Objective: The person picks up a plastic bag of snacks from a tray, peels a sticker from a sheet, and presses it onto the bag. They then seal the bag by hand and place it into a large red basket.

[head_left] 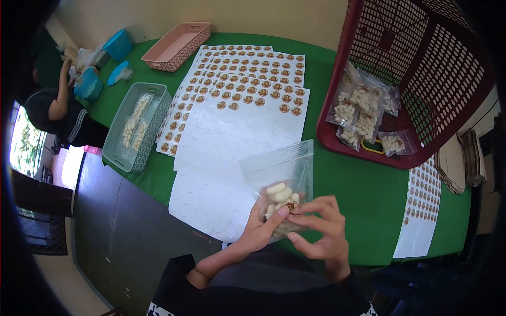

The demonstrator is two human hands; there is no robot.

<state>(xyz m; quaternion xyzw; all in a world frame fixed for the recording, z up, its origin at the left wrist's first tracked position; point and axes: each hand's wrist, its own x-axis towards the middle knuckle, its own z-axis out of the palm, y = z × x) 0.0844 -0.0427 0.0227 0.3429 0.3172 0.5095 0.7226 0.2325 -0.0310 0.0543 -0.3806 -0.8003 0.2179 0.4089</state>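
A clear zip bag [276,163] of white, oval pieces [279,193] is held upright near my body. My left hand [257,229] is closed on its lower left side, the thumb in front and the fingers behind the plastic. A small round brown-and-gold sticker [291,206] lies on the front of the bag. The fingertips of my right hand [324,226] touch this sticker, close to my left thumb; the right thumb stands apart from the fingers. Beneath and beyond the bag are overlapping white sticker sheets [237,131], their front portions bare of stickers.
A maroon perforated basket [363,152] with several filled bags [363,105] stands right. Another sticker sheet [416,221] lies beside it. Left are a grey-green basket [113,142] with bags and a pink basket [174,47]. Another person [58,108] reaches near blue containers [88,84].
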